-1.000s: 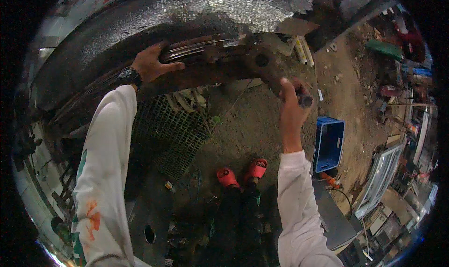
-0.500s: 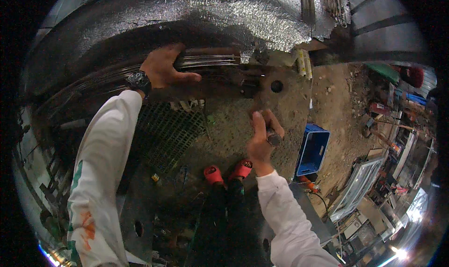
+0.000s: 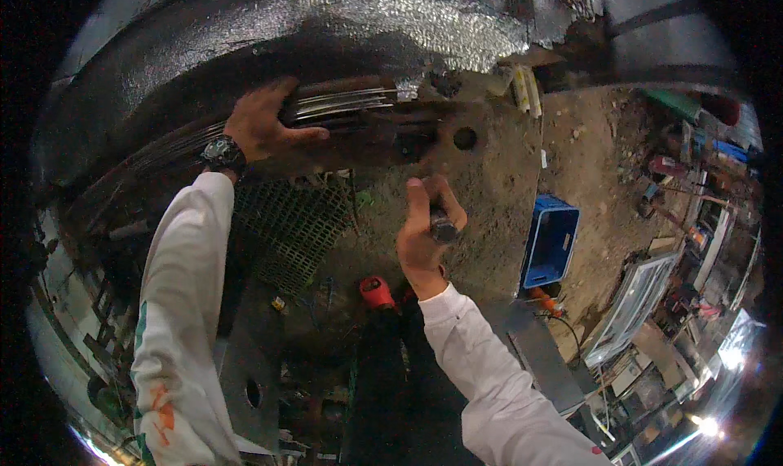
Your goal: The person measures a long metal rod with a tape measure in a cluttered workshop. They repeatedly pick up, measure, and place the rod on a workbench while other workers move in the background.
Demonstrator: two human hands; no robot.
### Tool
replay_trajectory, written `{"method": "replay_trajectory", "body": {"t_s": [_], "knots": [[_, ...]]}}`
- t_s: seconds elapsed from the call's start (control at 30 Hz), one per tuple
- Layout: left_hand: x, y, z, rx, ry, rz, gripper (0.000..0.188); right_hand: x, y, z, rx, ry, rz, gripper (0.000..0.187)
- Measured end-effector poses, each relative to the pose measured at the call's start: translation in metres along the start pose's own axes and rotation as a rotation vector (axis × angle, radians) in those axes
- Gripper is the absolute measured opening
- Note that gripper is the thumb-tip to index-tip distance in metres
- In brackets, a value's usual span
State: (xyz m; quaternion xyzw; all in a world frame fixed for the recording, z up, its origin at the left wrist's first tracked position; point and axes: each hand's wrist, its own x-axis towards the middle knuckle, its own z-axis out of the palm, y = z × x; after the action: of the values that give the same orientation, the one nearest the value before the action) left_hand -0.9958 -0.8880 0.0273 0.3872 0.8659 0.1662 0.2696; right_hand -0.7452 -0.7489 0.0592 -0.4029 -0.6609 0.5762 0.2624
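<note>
Dark, round-ended cylindrical handle [image 3: 443,228] sits toward 3 o'clock of centre, the right hand [image 3: 420,239] wrapping its grip around it. At 10 o'clock the left hand [image 3: 259,125], thumb spread from its fingers, lies beside thin, shiny metal rods [image 3: 349,102]. Steadying seems the step in hand; the next move calls for clear left fingers.

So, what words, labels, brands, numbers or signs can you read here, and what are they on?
None can be read.
Blue crate: a pale mark on its inner wall, too small to read.
Yellow-and-white strips: too blurred to tell any print.
Dark wristwatch: dial too small to read.
Left sleeve: orange and green marks, no legible letters.
</note>
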Motion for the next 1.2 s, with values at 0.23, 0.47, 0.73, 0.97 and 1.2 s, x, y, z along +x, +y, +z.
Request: {"method": "replay_trajectory", "body": {"t_s": [0.23, 0.47, 0.73, 0.97, 1.2], "knots": [[0.0, 0.0, 0.0, 0.169, 0.094, 0.036, 0.101, 0.027, 0.009, -0.074, -0.091, -0.279, -0.093, 0.023], [-0.001, 0.002, -0.007, 0.132, -0.002, -0.017, 0.098, 0.114, 0.024, -0.106, 0.119, 0.018, 0.064, 0.015], [0.001, 0.004, -0.019, 0.067, -0.076, -0.059, 0.106, 0.174, -0.007, 0.004, -0.093, -0.057, -0.462, 0.017], [-0.001, 0.008, -0.021, 0.077, -0.01, -0.034, 0.105, 0.174, -0.042, 0.009, -0.043, -0.461, 0.081, 0.016], [0.006, 0.009, -0.027, -0.01, -0.13, -0.079, 0.105, 0.166, -0.048, -0.01, -0.264, -0.383, -0.372, 0.031]]}}
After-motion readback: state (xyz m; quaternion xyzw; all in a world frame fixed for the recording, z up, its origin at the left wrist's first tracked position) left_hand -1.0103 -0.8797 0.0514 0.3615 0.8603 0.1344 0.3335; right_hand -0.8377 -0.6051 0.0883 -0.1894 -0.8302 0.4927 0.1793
